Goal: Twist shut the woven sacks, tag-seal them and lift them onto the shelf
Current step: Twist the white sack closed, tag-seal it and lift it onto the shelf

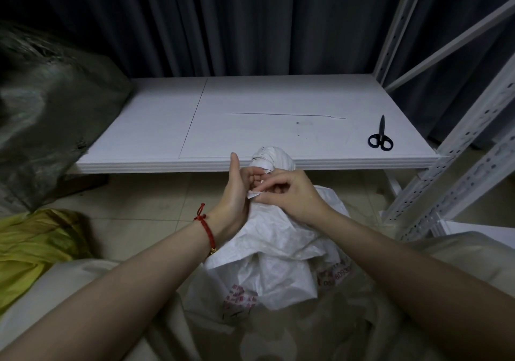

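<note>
A white woven sack (274, 252) with red print stands on the floor between my arms. Its twisted top (271, 158) rises in front of the shelf edge. My left hand (239, 190) wraps round the twisted neck from the left, thumb pointing up. At the neck, my right hand (289, 193) pinches a small white tag (254, 194) between thumb and fingertips. The white shelf board (250, 126) lies low, just behind the sack.
Black scissors (380, 137) lie on the right of the shelf board. A dark grey-green filled sack (47, 126) rests on the shelf's left end. A yellow sack (36, 246) lies on the floor at left. White perforated shelf uprights (457, 148) stand at right.
</note>
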